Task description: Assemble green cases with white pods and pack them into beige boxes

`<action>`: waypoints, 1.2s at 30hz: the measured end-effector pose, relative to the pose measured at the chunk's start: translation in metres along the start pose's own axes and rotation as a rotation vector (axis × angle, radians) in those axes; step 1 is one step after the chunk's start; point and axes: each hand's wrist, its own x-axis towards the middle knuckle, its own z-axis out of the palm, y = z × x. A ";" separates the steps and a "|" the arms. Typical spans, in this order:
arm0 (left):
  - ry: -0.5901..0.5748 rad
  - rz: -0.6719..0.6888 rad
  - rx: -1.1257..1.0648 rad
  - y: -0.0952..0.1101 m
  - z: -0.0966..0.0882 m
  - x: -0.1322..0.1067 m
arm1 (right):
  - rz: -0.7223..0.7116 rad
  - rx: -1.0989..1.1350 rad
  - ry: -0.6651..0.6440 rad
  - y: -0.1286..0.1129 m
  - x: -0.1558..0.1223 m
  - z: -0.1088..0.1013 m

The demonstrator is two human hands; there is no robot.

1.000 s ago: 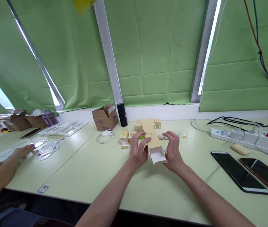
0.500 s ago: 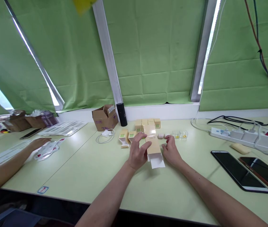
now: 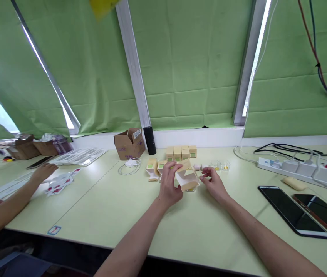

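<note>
My left hand (image 3: 170, 184) is closed round a small tan cardboard box (image 3: 186, 177), holding it tilted above the table with its open end and pale inside facing me. My right hand (image 3: 213, 184) hovers close to the box's right side, its fingers loosely bent and apart, with nothing visible in them. Beyond the right fingers lie small clear containers (image 3: 225, 166) with yellow bits inside and a little pinkish piece (image 3: 197, 167). Left of the held box stands an open tan box (image 3: 152, 169), with a second beside it partly behind my left hand. Several closed tan boxes (image 3: 177, 153) form a row behind.
At the back are a brown carton (image 3: 129, 144), a black cylinder (image 3: 149, 140) and a white charger with cable (image 3: 130, 163). Phones (image 3: 293, 211) and a power strip (image 3: 299, 168) lie right. A co-worker's arm (image 3: 21, 204) reaches over printed packets (image 3: 62, 181) at left.
The held box has turned from a flatter position with white flaps hanging toward me to a squared shape showing its hollow inside. The co-worker's hand has moved slightly left, off the packets.
</note>
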 end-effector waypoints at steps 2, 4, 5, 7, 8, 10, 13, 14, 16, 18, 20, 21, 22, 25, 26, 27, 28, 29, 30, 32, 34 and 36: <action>0.015 -0.119 -0.079 0.000 0.002 -0.001 | -0.015 0.014 -0.028 -0.007 -0.001 -0.006; 0.029 -0.261 -0.212 0.001 0.004 -0.003 | -0.063 0.025 -0.040 -0.018 -0.005 -0.009; 0.030 -0.340 -0.304 0.001 0.005 -0.003 | -0.090 0.038 -0.045 -0.025 -0.007 -0.009; 0.011 -0.475 -0.514 0.002 0.006 -0.002 | -0.150 0.054 -0.057 -0.041 -0.015 -0.008; -0.005 -0.519 -0.606 0.003 0.006 -0.001 | -0.178 0.057 -0.066 -0.048 -0.019 -0.007; -0.028 -0.588 -0.739 0.004 0.006 0.003 | -0.233 0.067 -0.083 -0.060 -0.026 -0.005; -0.020 -0.697 -0.838 0.004 0.005 0.007 | -0.266 0.085 -0.122 -0.068 -0.034 -0.002; -0.018 -0.732 -0.858 0.004 0.006 0.007 | -0.261 0.105 -0.136 -0.068 -0.036 -0.001; -0.028 -0.788 -0.887 0.004 0.007 0.007 | -0.225 0.178 -0.166 -0.066 -0.037 0.000; -0.038 -0.829 -0.896 0.004 0.009 0.006 | -0.171 0.263 -0.203 -0.065 -0.036 0.000; -0.047 -0.864 -0.887 0.005 0.010 0.006 | -0.130 0.309 -0.237 -0.064 -0.036 0.000; -0.054 -0.879 -0.879 0.005 0.011 0.006 | -0.119 0.317 -0.248 -0.065 -0.035 0.000; -0.062 -0.893 -0.870 0.005 0.011 0.005 | -0.113 0.322 -0.255 -0.066 -0.035 0.000; -0.089 -0.910 -0.840 0.005 0.013 0.004 | -0.097 0.341 -0.270 -0.068 -0.035 -0.001; -0.096 -0.908 -0.832 0.004 0.013 0.004 | -0.090 0.345 -0.279 -0.068 -0.034 -0.002; -0.102 -0.905 -0.824 0.004 0.013 0.003 | -0.082 0.347 -0.288 -0.068 -0.033 -0.002; -0.108 -0.897 -0.811 0.004 0.013 0.002 | -0.074 0.345 -0.295 -0.068 -0.033 -0.002; -0.112 -0.886 -0.791 0.005 0.014 0.002 | -0.066 0.339 -0.299 -0.068 -0.032 -0.003; -0.117 -0.871 -0.769 0.005 0.014 0.001 | -0.060 0.332 -0.300 -0.067 -0.032 -0.003; -0.129 -0.835 -0.735 0.006 0.014 0.001 | -0.058 0.325 -0.293 -0.067 -0.031 -0.004; -0.131 -0.794 -0.724 0.007 0.013 -0.001 | -0.062 0.330 -0.284 -0.067 -0.030 -0.004; -0.109 -0.742 -0.716 0.007 0.012 -0.003 | -0.064 0.339 -0.267 -0.067 -0.030 -0.005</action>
